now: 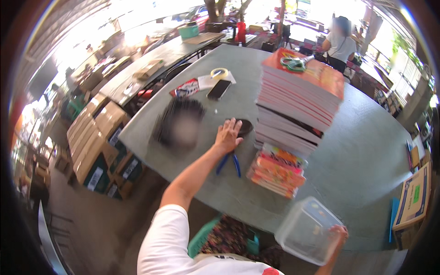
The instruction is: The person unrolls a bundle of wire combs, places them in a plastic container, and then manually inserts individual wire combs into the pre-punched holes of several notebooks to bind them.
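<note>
My left hand [228, 135] reaches over the table with its fingers stretched out, touching or just above a dark rounded object [245, 127] whose kind I cannot make out. Blue-handled pliers [235, 164] lie just below that hand, their head partly hidden. At the lower right, my right hand [339, 233] grips the edge of a clear plastic container [305, 229], which is tilted over the table's near edge. Between my hands lies a small pile of orange and pink packets [277, 172], against a tall stack of printed booklets [295, 101]. Green-handled scissors [293, 63] rest on top of the stack.
On the grey table [366, 151] lie a phone [219, 90], a tape roll [219, 73] and a red packet [186, 88]. A dark blurred shape [181, 121] is left of my hand. Cardboard boxes [98, 142] stand left; another box [412, 201] is right. A person [341, 43] is farther back.
</note>
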A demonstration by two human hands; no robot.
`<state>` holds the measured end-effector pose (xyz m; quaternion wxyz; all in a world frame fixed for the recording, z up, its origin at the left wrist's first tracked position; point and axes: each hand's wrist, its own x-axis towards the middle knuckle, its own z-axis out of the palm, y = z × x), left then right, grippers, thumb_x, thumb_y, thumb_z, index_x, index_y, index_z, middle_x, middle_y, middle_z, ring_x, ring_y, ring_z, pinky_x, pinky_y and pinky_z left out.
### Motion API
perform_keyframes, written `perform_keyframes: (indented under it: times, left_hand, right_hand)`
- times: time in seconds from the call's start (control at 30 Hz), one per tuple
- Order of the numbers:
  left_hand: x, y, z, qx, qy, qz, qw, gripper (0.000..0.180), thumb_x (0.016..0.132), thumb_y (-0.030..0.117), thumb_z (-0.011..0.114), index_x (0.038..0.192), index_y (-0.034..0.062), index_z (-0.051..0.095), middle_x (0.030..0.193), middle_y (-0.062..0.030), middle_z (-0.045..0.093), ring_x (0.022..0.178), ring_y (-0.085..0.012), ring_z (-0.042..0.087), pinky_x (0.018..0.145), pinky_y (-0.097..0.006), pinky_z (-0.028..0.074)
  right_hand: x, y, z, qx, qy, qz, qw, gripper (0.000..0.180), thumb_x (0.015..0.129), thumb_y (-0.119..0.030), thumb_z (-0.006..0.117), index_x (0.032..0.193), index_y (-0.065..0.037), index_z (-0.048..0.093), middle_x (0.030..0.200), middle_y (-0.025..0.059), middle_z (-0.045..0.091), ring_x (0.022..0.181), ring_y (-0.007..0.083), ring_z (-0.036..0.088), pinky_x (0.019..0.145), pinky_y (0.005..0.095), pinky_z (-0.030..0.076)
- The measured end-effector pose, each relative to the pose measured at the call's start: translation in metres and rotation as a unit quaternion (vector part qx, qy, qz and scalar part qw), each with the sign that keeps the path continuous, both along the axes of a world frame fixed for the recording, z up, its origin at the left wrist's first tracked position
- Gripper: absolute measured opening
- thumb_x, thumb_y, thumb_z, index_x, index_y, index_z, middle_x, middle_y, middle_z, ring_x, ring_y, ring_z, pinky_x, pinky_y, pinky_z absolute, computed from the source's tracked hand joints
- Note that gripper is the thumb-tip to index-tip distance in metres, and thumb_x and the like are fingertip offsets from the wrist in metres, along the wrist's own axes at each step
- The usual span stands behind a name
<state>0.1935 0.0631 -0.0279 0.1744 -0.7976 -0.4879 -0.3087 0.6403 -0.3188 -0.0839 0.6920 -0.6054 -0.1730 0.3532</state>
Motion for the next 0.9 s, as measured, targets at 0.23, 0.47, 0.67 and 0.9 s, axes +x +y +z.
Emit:
perform_keyframes:
  times: [0.23,0.47,0.67,0.9]
  left_hand:
    - [-0.055,-0.051,0.0,-0.158,0.008,-0.208,0.965,0.036,0.074,0.013,0.062,0.105,-0.0014,0.055,0.108,-0.0146,0.055,0.105,-0.0321,0.049,0.086,-0.04,0.044]
    - [-0.172,-0.13,-0.027,-0.188,0.011,-0.231,0.955,0.036,0.072,0.01,0.061,0.107,0.0006,0.053,0.107,-0.0143,0.053,0.107,-0.0315,0.046,0.086,-0.04,0.043]
    - [-0.164,-0.134,-0.036,-0.146,-0.073,-0.226,0.96,0.033,0.081,0.011,0.057,0.113,0.0061,0.052,0.117,-0.014,0.051,0.113,-0.0339,0.043,0.094,-0.041,0.039]
    - [-0.154,-0.136,-0.035,-0.135,-0.098,-0.247,0.955,0.033,0.078,0.007,0.06,0.111,0.005,0.054,0.117,-0.0145,0.052,0.112,-0.0351,0.045,0.092,-0.042,0.041]
  right_hand:
    - [-0.125,0.029,0.098,-0.086,-0.366,0.047,0.925,0.025,0.073,-0.015,0.058,0.094,-0.002,0.058,0.085,0.0077,0.058,0.079,0.0194,0.058,0.069,0.0298,0.048]
    - [-0.345,0.169,0.149,0.039,0.047,0.328,0.943,0.058,0.074,-0.006,0.046,0.131,-0.001,0.036,0.12,0.0126,0.05,0.091,0.0174,0.058,0.07,0.028,0.051]
    - [-0.406,0.3,0.118,0.083,0.051,0.269,0.958,0.042,0.09,-0.015,0.04,0.129,-0.004,0.03,0.106,0.0155,0.052,0.061,0.0217,0.063,0.054,0.0322,0.056]
    - [-0.388,0.37,0.1,-0.041,0.02,0.178,0.983,0.055,0.079,-0.007,0.052,0.128,-0.003,0.029,0.116,0.0232,0.045,0.086,0.0343,0.059,0.067,0.0408,0.053]
